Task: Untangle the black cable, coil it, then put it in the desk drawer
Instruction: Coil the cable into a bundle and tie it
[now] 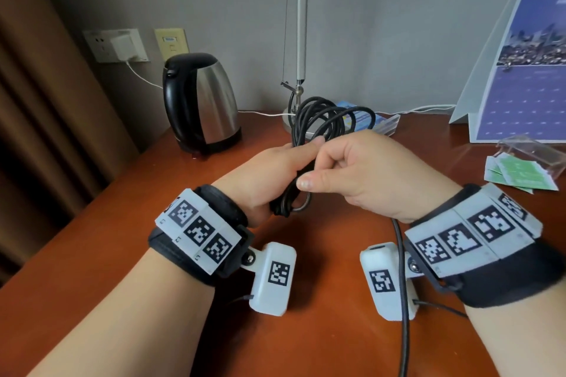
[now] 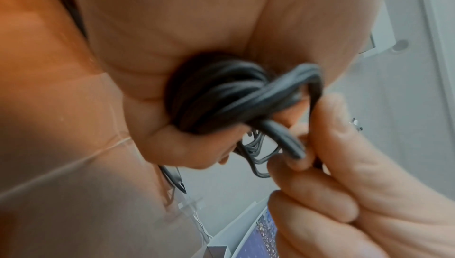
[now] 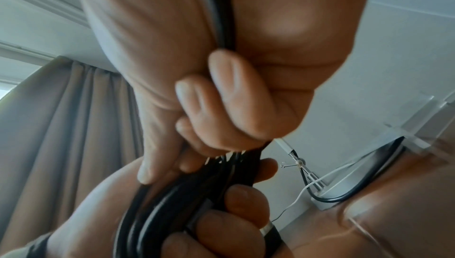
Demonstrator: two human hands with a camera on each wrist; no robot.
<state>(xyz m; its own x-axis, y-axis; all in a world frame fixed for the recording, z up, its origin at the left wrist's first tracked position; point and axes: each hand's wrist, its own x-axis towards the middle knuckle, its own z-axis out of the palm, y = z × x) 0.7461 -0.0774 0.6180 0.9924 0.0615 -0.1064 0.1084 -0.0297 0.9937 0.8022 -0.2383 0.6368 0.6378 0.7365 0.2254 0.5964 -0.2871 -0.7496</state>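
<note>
The black cable sat gathered in several loops above the table, bunched in the left hand, whose fingers were curled tight round the bundle. The right hand had its own fingers folded over a single free strand that trailed down past the wrist toward the near edge of the table. The likeliest trouble from here seemed to be the loops springing apart: they stood uneven and fanned out at the top, so any slackening of the left hand's hold while the right hand fed in the loose tail could let them slip and snarl again. The trailing length might also catch on the wrist-worn camera it ran beside. The desk drawer appeared in no view, the cable's ends could not be found, and both wrist views were blurred, so whether any knot remained inside the bundle could not be told.
</note>
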